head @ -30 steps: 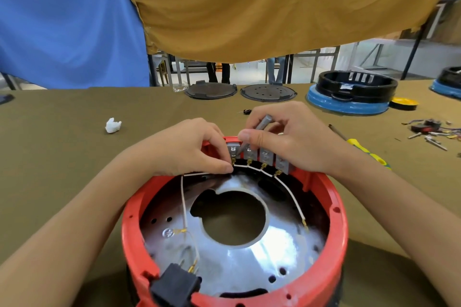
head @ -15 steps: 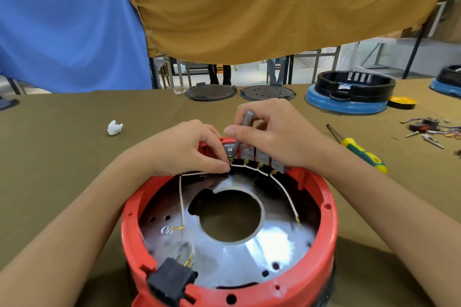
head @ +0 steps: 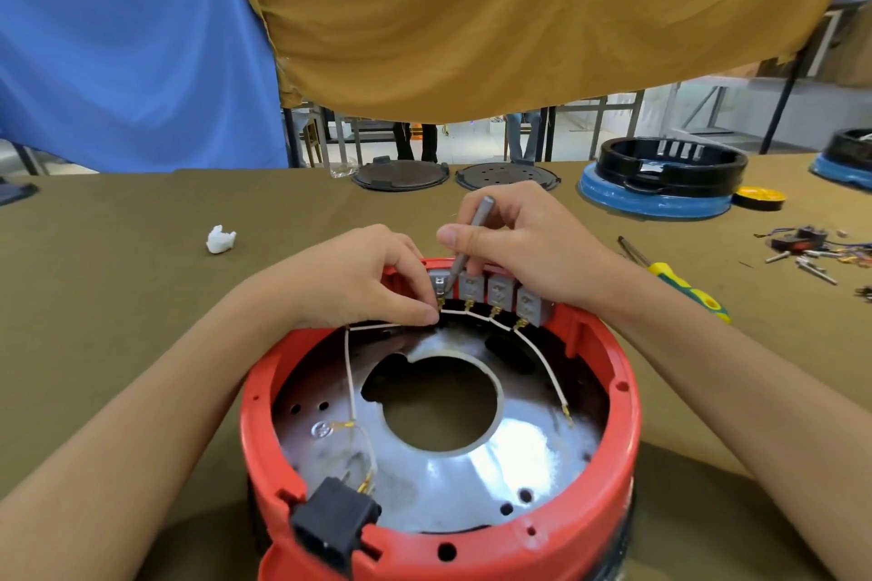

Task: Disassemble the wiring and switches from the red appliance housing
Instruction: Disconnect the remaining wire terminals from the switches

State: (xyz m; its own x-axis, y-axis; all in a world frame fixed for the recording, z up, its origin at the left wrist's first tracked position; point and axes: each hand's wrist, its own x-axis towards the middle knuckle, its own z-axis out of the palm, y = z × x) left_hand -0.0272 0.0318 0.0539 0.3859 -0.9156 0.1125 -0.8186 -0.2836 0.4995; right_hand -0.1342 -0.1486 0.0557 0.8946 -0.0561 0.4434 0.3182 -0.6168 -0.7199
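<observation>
— Head view: what are your hands doing?

— My right hand (head: 524,245) grips a slim grey metal tool (head: 472,241) like a pen, its tip down at the leftmost of the four grey rocker switches (head: 490,293) set in a row in the far wall of the round red plastic appliance housing (head: 613,392). My left hand (head: 358,278) pinches the thin white wire (head: 373,326) just beside that same switch, thumb and forefinger closed on it at the brass terminal.

— Where does the wire run?

— It links the switch terminals along the row, then one end drops to the right over the shiny metal base plate (head: 495,472), and another goes down the left side toward the black plug socket (head: 335,519) at the near rim.

— And the housing?

— It stands open side up on the olive-brown table (head: 118,297), right in front of me.

— Anything around it?

— A yellow-and-green-handled screwdriver (head: 679,283) lies to my right, loose screws and wire bits (head: 816,250) well beyond it, a crumpled white scrap (head: 220,239) to the left.
</observation>
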